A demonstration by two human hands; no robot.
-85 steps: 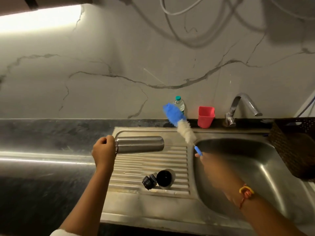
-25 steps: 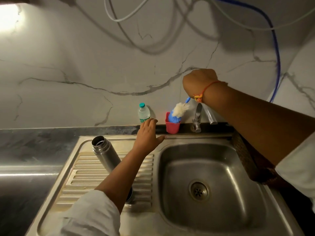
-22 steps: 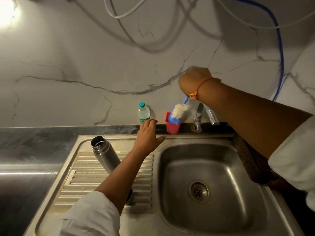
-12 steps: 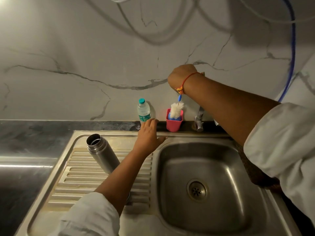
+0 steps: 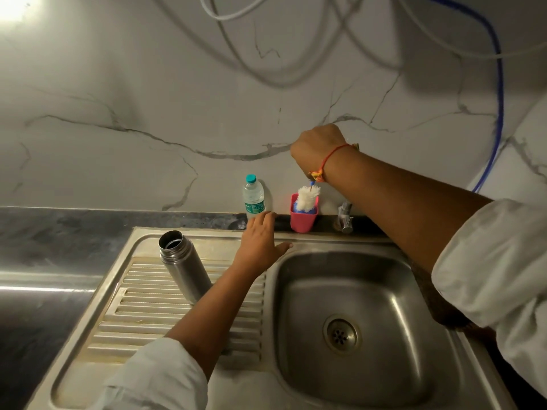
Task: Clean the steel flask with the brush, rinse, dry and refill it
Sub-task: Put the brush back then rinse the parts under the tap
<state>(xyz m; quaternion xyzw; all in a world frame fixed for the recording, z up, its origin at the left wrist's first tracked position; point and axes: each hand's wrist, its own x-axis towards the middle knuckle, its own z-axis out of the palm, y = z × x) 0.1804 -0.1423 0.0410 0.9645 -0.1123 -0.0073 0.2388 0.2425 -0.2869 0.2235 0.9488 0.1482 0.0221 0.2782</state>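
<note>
I note right hand (image 5: pixel 318 146) clamped on brush (image 5: pixel 307 198), standing in cup (image 5: pixel 302 221); flask (image 5: pixel 183 267) upright just left of flat-fingered left hand (image 5: pixel 260 244).

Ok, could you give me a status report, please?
Right hand gripping white-and-blue bottle brush, head in pink cup. Left hand open on steel sink rim. Uncapped steel flask stands on drainboard.

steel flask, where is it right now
In the head view the steel flask stands uncapped on the ribbed drainboard, left of the sink basin, just left of the left hand.
</note>
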